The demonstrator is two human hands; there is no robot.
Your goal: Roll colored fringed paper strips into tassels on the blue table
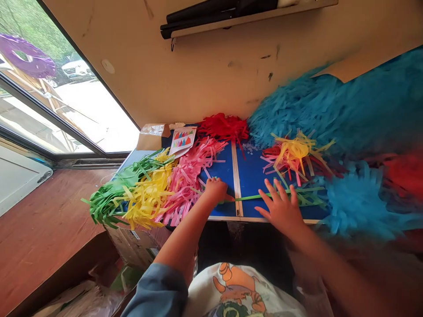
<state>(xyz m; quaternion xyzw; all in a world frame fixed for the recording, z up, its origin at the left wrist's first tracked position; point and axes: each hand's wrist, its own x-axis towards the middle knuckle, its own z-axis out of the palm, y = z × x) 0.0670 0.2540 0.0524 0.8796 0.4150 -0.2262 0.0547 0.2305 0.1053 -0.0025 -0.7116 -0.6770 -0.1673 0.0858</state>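
My left hand [216, 190] is curled at the left end of a green tissue-paper tassel [254, 197]. The tassel stretches to the right as a narrow twisted strip across the blue tabletop [250, 169]. My right hand [280, 204] lies over the strip with its fingers spread, not gripping it. Beyond that hand, the green fringe fans out toward a light-blue tassel bundle [357, 200]. Just left of my left hand is a pile of pink tassels [188, 176], with yellow tassels [150, 191] and green tassels [114, 193] farther left.
Red tassels [224, 126] and a printed picture card [183, 138] lie at the back. A yellow and pink bundle [295, 152] sits beyond my right hand. A large blue fringe heap [317, 105] fills the right rear. Black items rest on a wall shelf [254, 17]. Left is a window [76, 92].
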